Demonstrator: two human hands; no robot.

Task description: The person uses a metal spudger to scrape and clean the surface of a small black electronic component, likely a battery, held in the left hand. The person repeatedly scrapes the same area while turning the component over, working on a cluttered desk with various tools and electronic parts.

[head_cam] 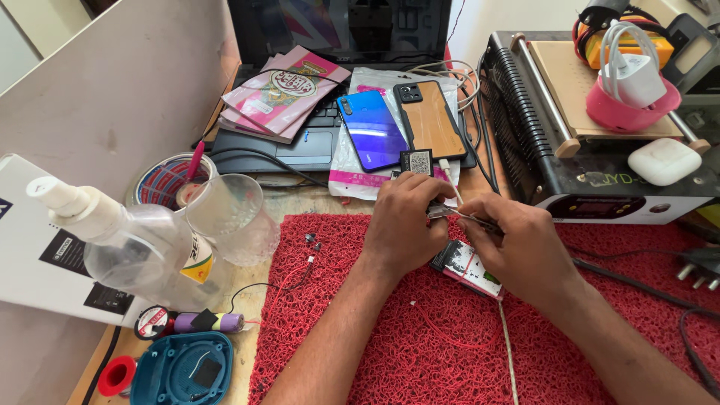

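While your left hand (405,225) pinched a small metal part (439,211), your right hand (521,247) gripped tweezers (474,219) against it, above a phone board (469,266) on the red mat (420,337).

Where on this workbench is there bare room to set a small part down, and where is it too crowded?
Free: the red mat between the forearms, and its left strip beside the thin black wire. Crowded: around the spray bottle and clear cup, the phones behind the left hand and right hand.

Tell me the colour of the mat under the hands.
Red mat, a looped weave, seen in the head view.
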